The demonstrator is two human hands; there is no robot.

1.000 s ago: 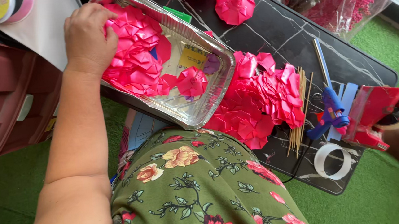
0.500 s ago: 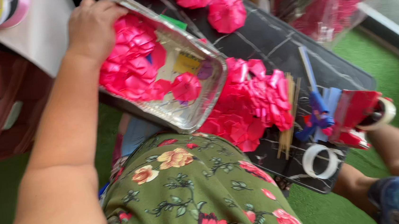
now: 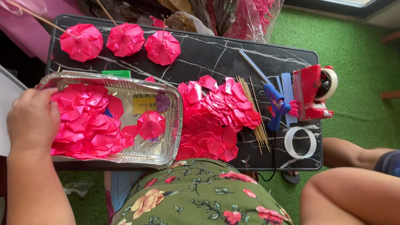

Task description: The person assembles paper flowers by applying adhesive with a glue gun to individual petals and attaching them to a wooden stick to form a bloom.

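While the left hand (image 3: 32, 122) rests on the pink paper flowers (image 3: 87, 126) heaped in the foil tray (image 3: 174, 124), its fingers curl down into the pile at the tray's near end; whether they pinch one flower or only press on the heap cannot be told. The right hand is out of view.

The tray juts past the table (image 3: 214, 54) edge just below the fingers, so a hard push or pull there could, I judge, tip it and spill the heap onto the green turf (image 3: 346, 34). The folds look light and loose: dragging the fingers through them could crush petals or flick a piece out. One flower (image 3: 151, 124) lies apart in the tray, well beyond the fingertips, beside a yellow slip (image 3: 143, 103).

Counts: one tray; its heap is too tangled to count. A second heap (image 3: 214, 118) lies on the table past the tray, likewise uncountable. Three finished flowers on sticks (image 3: 125, 39) lie above the fingers at the table's far edge. Farther out are one bundle of thin sticks (image 3: 252, 110), one blue glue gun (image 3: 275, 104), one red tape dispenser (image 3: 312, 91) and one loose tape ring (image 3: 300, 141). The glue gun's cord hangs off the table edge; a knee could snag it.
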